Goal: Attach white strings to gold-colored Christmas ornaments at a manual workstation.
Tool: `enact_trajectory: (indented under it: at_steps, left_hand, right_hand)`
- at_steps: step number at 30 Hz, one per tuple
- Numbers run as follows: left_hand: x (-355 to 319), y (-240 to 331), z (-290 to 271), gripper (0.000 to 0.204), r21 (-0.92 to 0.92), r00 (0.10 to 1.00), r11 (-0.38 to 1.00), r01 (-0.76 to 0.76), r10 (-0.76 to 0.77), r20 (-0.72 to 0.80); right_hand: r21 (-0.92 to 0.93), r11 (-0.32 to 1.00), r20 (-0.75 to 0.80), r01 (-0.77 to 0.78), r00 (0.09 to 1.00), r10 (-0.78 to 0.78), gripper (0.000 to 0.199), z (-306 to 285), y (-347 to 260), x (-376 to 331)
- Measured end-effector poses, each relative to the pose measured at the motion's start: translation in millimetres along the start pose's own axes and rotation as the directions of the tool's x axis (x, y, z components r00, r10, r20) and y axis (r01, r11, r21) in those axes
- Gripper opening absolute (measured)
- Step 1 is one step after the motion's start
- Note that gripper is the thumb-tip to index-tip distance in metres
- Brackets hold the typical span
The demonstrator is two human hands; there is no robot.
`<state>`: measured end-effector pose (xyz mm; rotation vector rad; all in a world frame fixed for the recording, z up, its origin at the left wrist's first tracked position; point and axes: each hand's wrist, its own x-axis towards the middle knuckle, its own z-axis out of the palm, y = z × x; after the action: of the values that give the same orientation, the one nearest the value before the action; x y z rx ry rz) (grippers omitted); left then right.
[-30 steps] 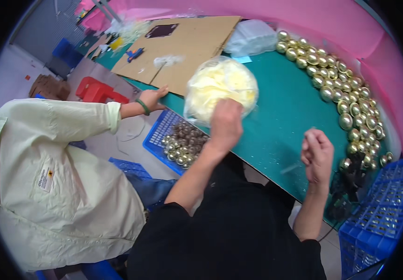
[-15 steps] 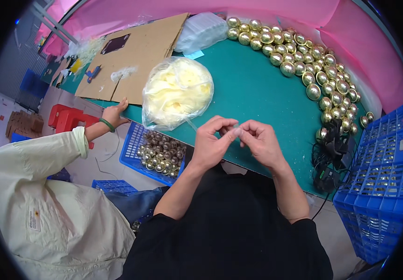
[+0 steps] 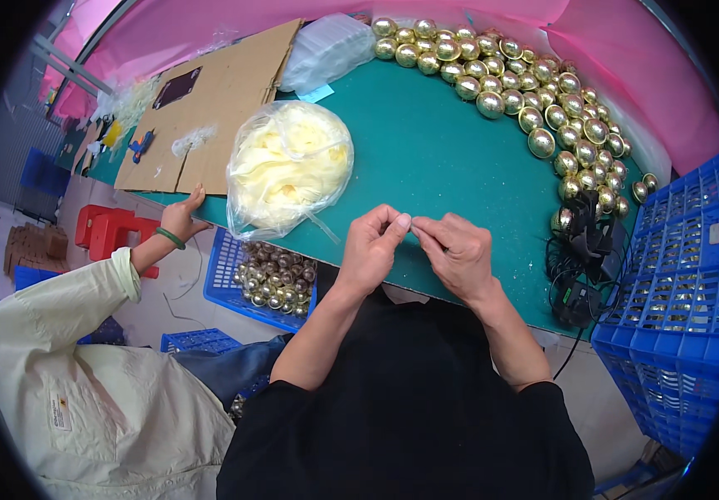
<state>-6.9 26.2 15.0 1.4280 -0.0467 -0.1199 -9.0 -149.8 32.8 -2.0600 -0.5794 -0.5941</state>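
Head view: the left hand (image 3: 374,250) and right hand (image 3: 458,252) meet fingertip to fingertip above the near edge of the green table (image 3: 443,158), pinching something too small to identify, right of the bag of pale yellow fluff (image 3: 289,167).

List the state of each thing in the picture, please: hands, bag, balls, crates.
left hand: fingertips pinched against the right hand's
right hand: fingertips pinched
clear bag: full, lying on green table
gold balls: heaped loose
blue crate: stacked, holding balls
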Motion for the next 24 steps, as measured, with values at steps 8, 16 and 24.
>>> enact_trajectory:
  at_steps: [8,16,24]
  left_hand:
    - [22.8,2.9,10.3,0.026,-0.073,0.985,0.989,0.13,-0.12,0.12]
    - [143.6,-3.2,22.9,0.021,0.494,0.966,0.84,-0.225,0.259,0.001]
    - [252.7,-10.8,115.6,0.055,0.681,0.679,0.323,-0.657,0.647,0.348]
  right_hand:
    - [-0.033,0.999,-0.088,-0.006,0.996,0.003,0.009,-3.7,13.0,0.6]
    - [0.181,0.928,-0.202,-0.326,0.911,0.359,0.002,-32.2,42.2,-1.1]
    - [0.429,0.75,-0.187,-0.503,0.763,0.619,0.007,-38.0,73.6,-18.7]
